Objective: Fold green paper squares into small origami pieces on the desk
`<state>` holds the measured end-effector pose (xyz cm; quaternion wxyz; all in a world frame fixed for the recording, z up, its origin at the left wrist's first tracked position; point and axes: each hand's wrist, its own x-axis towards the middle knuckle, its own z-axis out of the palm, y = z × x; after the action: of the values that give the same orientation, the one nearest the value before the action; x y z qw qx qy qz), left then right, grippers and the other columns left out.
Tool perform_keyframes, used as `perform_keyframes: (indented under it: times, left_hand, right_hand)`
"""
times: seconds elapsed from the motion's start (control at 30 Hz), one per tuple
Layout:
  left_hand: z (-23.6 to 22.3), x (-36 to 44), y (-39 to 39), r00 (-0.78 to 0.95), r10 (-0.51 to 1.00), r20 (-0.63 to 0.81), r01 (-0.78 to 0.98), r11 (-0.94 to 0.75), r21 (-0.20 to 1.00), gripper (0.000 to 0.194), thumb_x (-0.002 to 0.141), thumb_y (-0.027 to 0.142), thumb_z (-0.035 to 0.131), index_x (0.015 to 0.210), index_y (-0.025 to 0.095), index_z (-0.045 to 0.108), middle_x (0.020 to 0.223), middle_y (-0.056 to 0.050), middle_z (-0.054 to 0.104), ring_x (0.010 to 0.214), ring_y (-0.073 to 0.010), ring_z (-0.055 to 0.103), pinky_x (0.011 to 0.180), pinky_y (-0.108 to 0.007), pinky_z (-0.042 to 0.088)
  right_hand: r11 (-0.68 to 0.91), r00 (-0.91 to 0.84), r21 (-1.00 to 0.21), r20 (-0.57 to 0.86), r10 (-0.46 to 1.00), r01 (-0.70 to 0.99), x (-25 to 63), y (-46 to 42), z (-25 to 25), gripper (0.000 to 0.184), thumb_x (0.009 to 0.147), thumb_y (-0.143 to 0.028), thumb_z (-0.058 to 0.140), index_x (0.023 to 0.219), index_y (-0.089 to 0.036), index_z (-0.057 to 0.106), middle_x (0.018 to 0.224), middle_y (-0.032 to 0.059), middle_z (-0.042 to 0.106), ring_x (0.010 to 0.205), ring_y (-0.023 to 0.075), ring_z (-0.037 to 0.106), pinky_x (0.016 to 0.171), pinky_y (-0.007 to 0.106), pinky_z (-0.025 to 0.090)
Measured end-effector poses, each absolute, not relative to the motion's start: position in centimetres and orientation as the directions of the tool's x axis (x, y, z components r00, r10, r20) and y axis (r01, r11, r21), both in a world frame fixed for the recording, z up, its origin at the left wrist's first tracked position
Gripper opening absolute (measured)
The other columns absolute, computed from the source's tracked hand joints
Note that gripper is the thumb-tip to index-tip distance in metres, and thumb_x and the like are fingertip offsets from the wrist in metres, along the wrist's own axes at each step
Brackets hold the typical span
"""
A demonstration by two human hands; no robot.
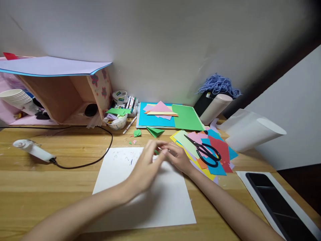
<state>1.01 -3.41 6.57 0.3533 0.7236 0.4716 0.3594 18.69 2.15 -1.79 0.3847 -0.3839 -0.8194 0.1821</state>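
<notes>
Both hands meet above a white sheet of paper (150,207) on the wooden table. Between the fingers of my left hand (147,167) and my right hand (177,157) shows a small piece of green paper (156,152), mostly hidden by the fingers. The fingers of each hand are bent and closed around it. Just beyond lie a folded green paper piece (154,132) and a small green cutout (137,133). To the right, black-handled scissors (205,152) rest on a pile of coloured paper scraps (220,144).
At the left lies a white glue gun (35,150) with a black cable. A cardboard box (57,97), a basket of supplies (117,124) and stacked coloured paper (188,117) stand along the wall. On the right are a rolled clear sheet (253,132) and a phone (276,204).
</notes>
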Motion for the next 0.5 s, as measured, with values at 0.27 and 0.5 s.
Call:
perform_keyframes:
  times: [0.27,0.5]
  left_hand:
    - [0.0,0.5,2.4,0.354,0.922,-0.158,0.312,0.042,0.949,0.031,0.079,0.038,0.053,0.092,0.014,0.068,0.088,-0.007,0.069,0.080,-0.0214,0.061,0.071,-0.031,0.047]
    - [-0.6,0.0,3.1,0.401,0.878,-0.261,0.063,0.258,0.964,0.032,0.072,0.042,0.063,0.087,0.014,0.070,0.087,-0.006,0.068,0.079,-0.0184,0.061,0.076,-0.030,0.048]
  right_hand:
    - [0.313,-0.327,-0.907,0.215,0.920,0.283,18.8,2.3,-1.9,0.019,0.083,-0.034,0.056,0.092,-0.020,0.065,0.082,0.0041,0.066,0.074,0.0158,0.061,0.070,0.030,0.049]
    - [0.273,-0.315,-0.925,0.185,0.931,0.264,18.9,2.6,-2.0,0.017,0.085,-0.029,0.052,0.091,-0.018,0.064,0.088,0.0049,0.067,0.080,0.0157,0.061,0.073,0.029,0.049]
